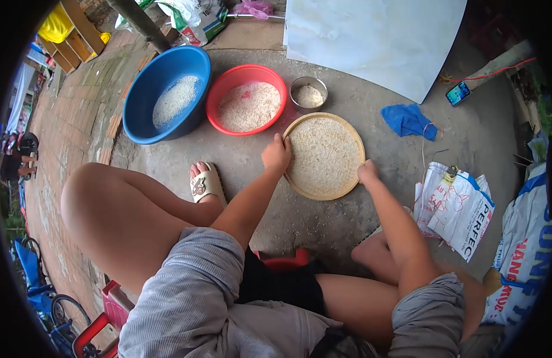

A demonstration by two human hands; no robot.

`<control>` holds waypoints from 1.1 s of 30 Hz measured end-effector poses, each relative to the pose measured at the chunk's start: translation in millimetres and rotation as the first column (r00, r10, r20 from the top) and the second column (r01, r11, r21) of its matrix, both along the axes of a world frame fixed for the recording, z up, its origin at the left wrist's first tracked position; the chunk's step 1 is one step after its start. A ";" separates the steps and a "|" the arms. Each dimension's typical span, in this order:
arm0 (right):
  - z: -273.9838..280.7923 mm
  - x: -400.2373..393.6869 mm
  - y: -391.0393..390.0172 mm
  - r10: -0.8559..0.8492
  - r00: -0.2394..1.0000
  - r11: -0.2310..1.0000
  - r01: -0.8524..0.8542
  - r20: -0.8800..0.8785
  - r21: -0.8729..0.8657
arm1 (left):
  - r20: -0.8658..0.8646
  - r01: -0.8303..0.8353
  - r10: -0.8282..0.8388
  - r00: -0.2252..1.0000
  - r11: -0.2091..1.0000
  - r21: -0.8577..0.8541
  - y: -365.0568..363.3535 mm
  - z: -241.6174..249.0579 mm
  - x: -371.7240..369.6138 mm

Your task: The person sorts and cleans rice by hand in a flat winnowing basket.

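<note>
A round, shallow winnowing tray [358,132] with a pale rim is held in front of me, its inside spread with whitish grain that looks like rice [323,156]. My left hand [277,153] grips the rim on the left side, thumb over the edge. On the opposite side, my right hand [368,172] is closed round the rim. Just beyond the tray stands a small metal bowl [325,95] with some grain in it. Left of that are a red basin [211,111] holding pale grain and a larger blue basin [135,107] with whiter grain.
A pale sheet panel [371,42] leans at the back. To the right lie a blue cloth [408,121], a phone [458,93], a printed sack [458,206] and a larger full sack [523,244]. A bicycle [70,316] stands far left. Grain is scattered on the concrete floor.
</note>
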State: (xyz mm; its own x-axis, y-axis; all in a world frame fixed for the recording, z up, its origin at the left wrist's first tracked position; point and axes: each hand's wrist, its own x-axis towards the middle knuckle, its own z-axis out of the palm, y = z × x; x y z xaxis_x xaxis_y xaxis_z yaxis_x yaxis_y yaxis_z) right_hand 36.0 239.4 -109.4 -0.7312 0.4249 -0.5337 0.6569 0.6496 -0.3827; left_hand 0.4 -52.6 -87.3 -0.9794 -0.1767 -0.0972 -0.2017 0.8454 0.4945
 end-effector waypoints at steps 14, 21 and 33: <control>-9.8 3.5 -57.5 -0.059 0.998 0.985 0.059 0.002 -0.161 | -0.231 -0.125 0.085 0.969 0.979 -0.161 -36.8 -40.3 -9.1; -11.7 1.5 -54.3 -0.023 1.000 0.984 0.020 -0.020 -0.177 | -0.236 0.082 -0.118 0.965 0.984 -0.156 -16.4 -18.7 -7.4; 10.8 0.2 -54.4 -0.036 0.999 0.955 0.042 0.027 -0.294 | -0.244 0.491 -0.502 0.830 0.864 -0.109 37.8 -33.6 1.8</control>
State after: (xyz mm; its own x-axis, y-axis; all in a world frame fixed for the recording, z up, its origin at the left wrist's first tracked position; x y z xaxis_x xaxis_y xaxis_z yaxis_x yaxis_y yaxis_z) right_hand 36.1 185.0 -98.7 -0.7046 0.2745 -0.6544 0.6893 0.4839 -0.5392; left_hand 2.2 -14.8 -120.9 -0.9252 0.3420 0.1643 0.3792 0.8175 0.4335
